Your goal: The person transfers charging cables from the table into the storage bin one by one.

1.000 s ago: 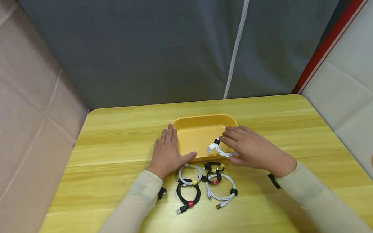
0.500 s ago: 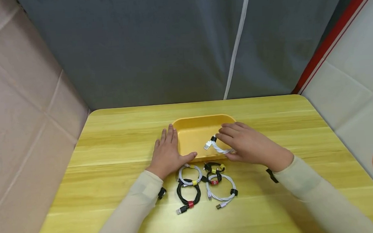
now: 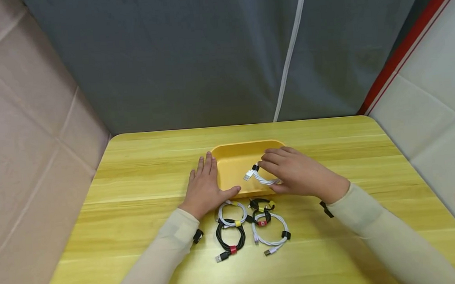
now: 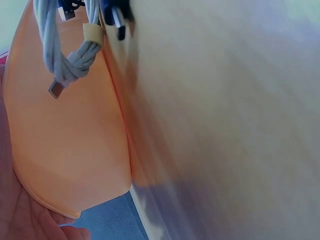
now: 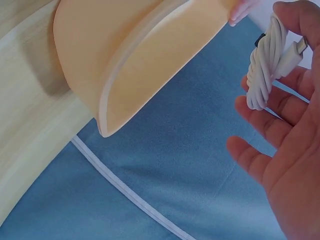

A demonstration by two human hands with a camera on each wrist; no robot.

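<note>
White cable between curled fingers

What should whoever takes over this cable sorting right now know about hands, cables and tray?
Right hand: fingers pinch a coiled white cable above the yellow tray, not yet released.
Left hand: flat against the tray's left side, thumb on its near edge, steadying it.
On the table in front of the tray: four bundled cables, a white one, a black one with a red tie, a small black one and a larger white one.
Done: nothing lies in the tray yet.
Left: drop this cable in, then likely the four.
</note>
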